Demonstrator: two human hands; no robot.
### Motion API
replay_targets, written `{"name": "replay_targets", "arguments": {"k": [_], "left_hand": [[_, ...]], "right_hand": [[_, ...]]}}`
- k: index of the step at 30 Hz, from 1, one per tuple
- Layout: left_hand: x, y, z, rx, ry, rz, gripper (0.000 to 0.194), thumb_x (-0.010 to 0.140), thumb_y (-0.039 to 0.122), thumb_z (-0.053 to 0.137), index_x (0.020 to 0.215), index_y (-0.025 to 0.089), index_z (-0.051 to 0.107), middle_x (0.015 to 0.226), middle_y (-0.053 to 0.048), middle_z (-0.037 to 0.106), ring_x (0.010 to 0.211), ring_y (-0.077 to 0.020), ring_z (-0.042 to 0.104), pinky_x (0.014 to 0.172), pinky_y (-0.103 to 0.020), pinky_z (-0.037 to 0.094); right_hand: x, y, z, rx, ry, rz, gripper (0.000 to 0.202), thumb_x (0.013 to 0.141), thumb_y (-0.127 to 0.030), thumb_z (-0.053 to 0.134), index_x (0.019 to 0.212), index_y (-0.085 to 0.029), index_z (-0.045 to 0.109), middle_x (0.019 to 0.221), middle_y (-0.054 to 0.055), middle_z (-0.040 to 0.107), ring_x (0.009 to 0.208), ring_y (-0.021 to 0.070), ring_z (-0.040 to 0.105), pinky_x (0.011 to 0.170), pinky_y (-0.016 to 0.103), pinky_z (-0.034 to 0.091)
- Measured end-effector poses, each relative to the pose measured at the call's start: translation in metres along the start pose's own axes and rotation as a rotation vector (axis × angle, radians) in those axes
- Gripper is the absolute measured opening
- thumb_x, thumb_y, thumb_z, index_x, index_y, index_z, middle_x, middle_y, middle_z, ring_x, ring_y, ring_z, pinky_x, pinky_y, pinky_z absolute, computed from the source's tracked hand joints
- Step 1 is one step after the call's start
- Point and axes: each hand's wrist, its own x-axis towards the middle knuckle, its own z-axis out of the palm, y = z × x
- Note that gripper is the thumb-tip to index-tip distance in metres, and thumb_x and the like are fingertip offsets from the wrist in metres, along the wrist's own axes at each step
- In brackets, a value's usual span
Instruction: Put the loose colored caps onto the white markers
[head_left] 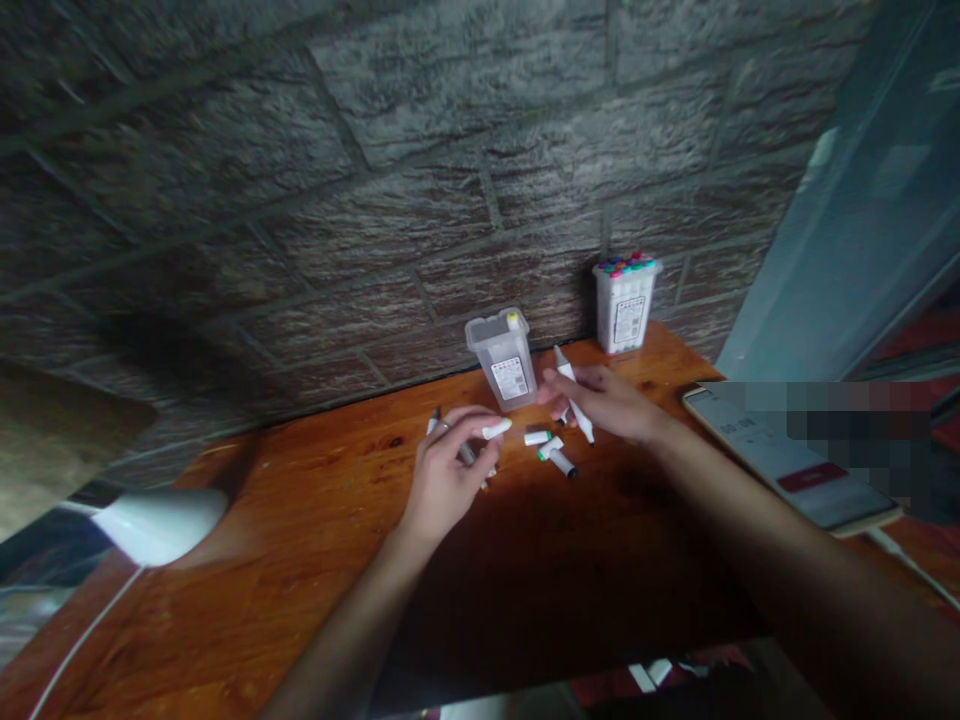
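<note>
My left hand (450,463) pinches a white marker cap (496,429) with a yellow end, above some markers partly hidden behind the fingers. Between the fingers of my right hand (600,398) is a white marker (575,398), uncapped, its grey tip pointing up. Several loose caps lie on the table between the hands, among them a green-ended cap (538,438) and a dark-ended cap (562,463). Just behind the hands stands a clear plastic container (506,362) with one yellow-ended marker (513,321) inside.
A second container (627,310), full of markers with coloured ends, stands by the brick wall (450,200). On the right of the wooden table (315,520) lies a tablet (795,460) with a cable. A white lamp base (161,525) is at the left.
</note>
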Motion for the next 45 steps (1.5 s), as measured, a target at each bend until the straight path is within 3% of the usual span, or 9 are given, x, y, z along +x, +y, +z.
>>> {"name": "replay_targets", "arguments": {"k": [3, 8, 13, 16, 20, 27, 31, 35, 45], "left_hand": [[-0.002, -0.002, 0.001, -0.057, -0.023, -0.086, 0.022, 0.089, 0.026, 0.066, 0.11, 0.021, 0.071, 0.106, -0.007, 0.076, 0.09, -0.0194, 0.073, 0.083, -0.032, 0.058], [-0.005, -0.004, 0.007, -0.185, -0.054, -0.122, 0.048, 0.09, 0.029, 0.066, 0.135, 0.022, 0.054, 0.117, -0.008, 0.073, 0.103, -0.0208, 0.072, 0.096, -0.036, 0.057], [-0.006, -0.002, 0.007, -0.161, 0.059, -0.177, 0.034, 0.091, 0.032, 0.065, 0.121, 0.021, 0.058, 0.1, -0.006, 0.075, 0.097, -0.0205, 0.073, 0.088, -0.033, 0.06], [-0.004, -0.002, 0.006, -0.168, 0.134, -0.189, 0.027, 0.091, 0.034, 0.065, 0.114, 0.02, 0.061, 0.108, -0.008, 0.073, 0.1, -0.0212, 0.073, 0.086, -0.032, 0.06], [-0.003, -0.004, 0.006, -0.234, 0.171, -0.211, 0.035, 0.095, 0.034, 0.059, 0.126, 0.019, 0.057, 0.122, -0.013, 0.067, 0.106, -0.0219, 0.07, 0.095, -0.035, 0.057], [-0.001, -0.008, 0.007, -0.221, 0.213, -0.181, 0.045, 0.089, 0.031, 0.067, 0.131, 0.021, 0.056, 0.109, -0.007, 0.069, 0.098, -0.0174, 0.069, 0.087, -0.031, 0.059], [-0.003, -0.009, 0.008, -0.187, 0.135, -0.162, 0.025, 0.089, 0.032, 0.066, 0.111, 0.02, 0.067, 0.108, -0.007, 0.069, 0.095, -0.0177, 0.069, 0.087, -0.03, 0.059], [-0.004, -0.01, 0.01, -0.196, 0.137, -0.181, 0.022, 0.09, 0.032, 0.065, 0.11, 0.021, 0.066, 0.108, -0.007, 0.07, 0.095, -0.019, 0.071, 0.087, -0.032, 0.059], [-0.006, -0.012, 0.012, -0.163, 0.084, -0.184, 0.022, 0.09, 0.03, 0.066, 0.109, 0.02, 0.067, 0.104, -0.007, 0.072, 0.091, -0.0176, 0.071, 0.084, -0.03, 0.059]], "right_hand": [[0.002, 0.001, 0.001, 0.09, 0.023, -0.04, 0.05, 0.092, -0.062, 0.048, 0.082, -0.017, 0.068, 0.076, 0.004, 0.069, 0.07, 0.0145, 0.063, 0.072, 0.029, 0.048], [0.003, 0.002, 0.002, 0.047, 0.039, -0.047, 0.054, 0.091, -0.067, 0.044, 0.072, -0.02, 0.061, 0.066, 0.001, 0.064, 0.06, 0.0127, 0.056, 0.065, 0.027, 0.045], [-0.001, -0.005, 0.004, 0.088, 0.027, 0.02, 0.056, 0.09, -0.072, 0.042, 0.068, -0.021, 0.053, 0.061, 0.001, 0.059, 0.051, 0.0122, 0.051, 0.051, 0.025, 0.041], [-0.002, -0.007, 0.005, 0.088, 0.045, 0.065, 0.056, 0.09, -0.072, 0.04, 0.069, -0.021, 0.052, 0.059, 0.0, 0.057, 0.046, 0.0116, 0.046, 0.046, 0.026, 0.039], [0.0, -0.006, 0.005, 0.092, 0.05, 0.043, 0.052, 0.093, -0.066, 0.04, 0.07, -0.022, 0.053, 0.058, 0.0, 0.057, 0.044, 0.0112, 0.044, 0.046, 0.027, 0.038], [0.002, -0.005, 0.005, 0.192, 0.115, 0.061, 0.052, 0.092, -0.068, 0.043, 0.07, -0.021, 0.053, 0.056, 0.0, 0.058, 0.043, 0.0107, 0.047, 0.043, 0.025, 0.039], [0.0, -0.008, 0.006, 0.32, 0.131, -0.06, 0.047, 0.087, -0.066, 0.056, 0.077, -0.02, 0.061, 0.061, 0.001, 0.064, 0.051, 0.0122, 0.057, 0.051, 0.027, 0.048], [-0.004, -0.013, 0.009, 0.367, 0.134, -0.243, 0.035, 0.073, -0.048, 0.079, 0.09, -0.02, 0.068, 0.075, 0.0, 0.069, 0.062, 0.0114, 0.061, 0.059, 0.026, 0.052], [-0.021, -0.026, 0.016, 0.264, 0.058, -0.355, 0.018, 0.08, -0.035, 0.073, 0.09, -0.021, 0.073, 0.084, 0.001, 0.071, 0.067, 0.0123, 0.063, 0.065, 0.028, 0.055]]}}
